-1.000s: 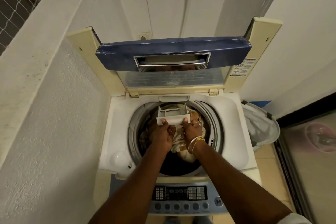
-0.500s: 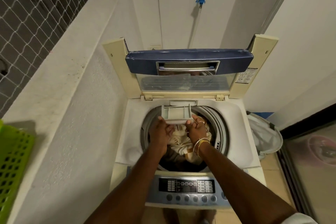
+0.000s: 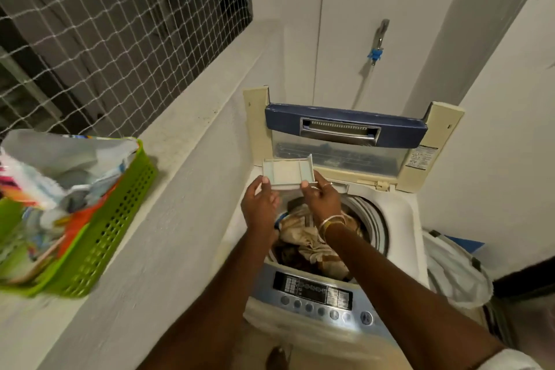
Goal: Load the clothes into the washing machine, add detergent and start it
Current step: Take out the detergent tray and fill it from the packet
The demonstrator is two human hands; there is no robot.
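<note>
Head view; looks down, close

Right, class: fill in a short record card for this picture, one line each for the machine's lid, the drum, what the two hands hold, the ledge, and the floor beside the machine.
lid: washing machine lid raised
drum: clothes already inside
hands: left hand and right hand together hold the detergent tray above the drum
ledge: green basket full of items
floor: white laundry bag at the machine's right
</note>
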